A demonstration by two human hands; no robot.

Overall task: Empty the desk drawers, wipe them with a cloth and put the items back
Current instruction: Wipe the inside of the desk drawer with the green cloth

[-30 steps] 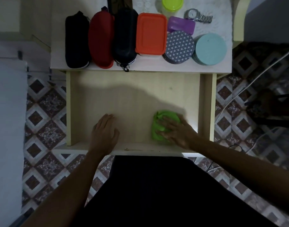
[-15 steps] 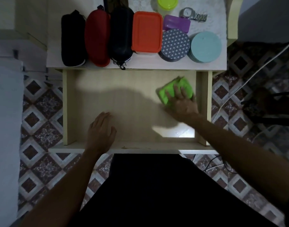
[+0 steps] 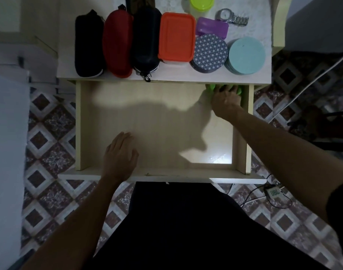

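Drawer (image 3: 162, 174) pulled out, fills centre of frame w/ bare pale wood floor, shadow across mid part, bright patch lower right. Green cloth (image 3: 210, 88) at drawer's upper right corner, right at desk (image 3: 166, 79) edge, mostly hidden under right hand (image 3: 225, 100). Right hand presses flat on cloth, fingers stretched fwd; fingertips partly under desk edge so can't tell exact curl. Left hand (image 3: 121, 155) lies flat on drawer floor, lower left of centre, fingers relaxed & close together, holding nothing. On desk across top of frame, l to r: black case (image 3: 88, 43), red case (image 3: 118, 43), dark zip case (image 3: 146, 39), orange-lid box (image 3: 176, 38), purple box (image 3: 212, 28), patterned round tin (image 3: 209, 53), teal round lid (image 3: 246, 53); behind them a yellow-green lid (image 3: 201, 1) & wristwatch (image 3: 232, 16). Patterned tile floor (image 3: 50, 133) either side.
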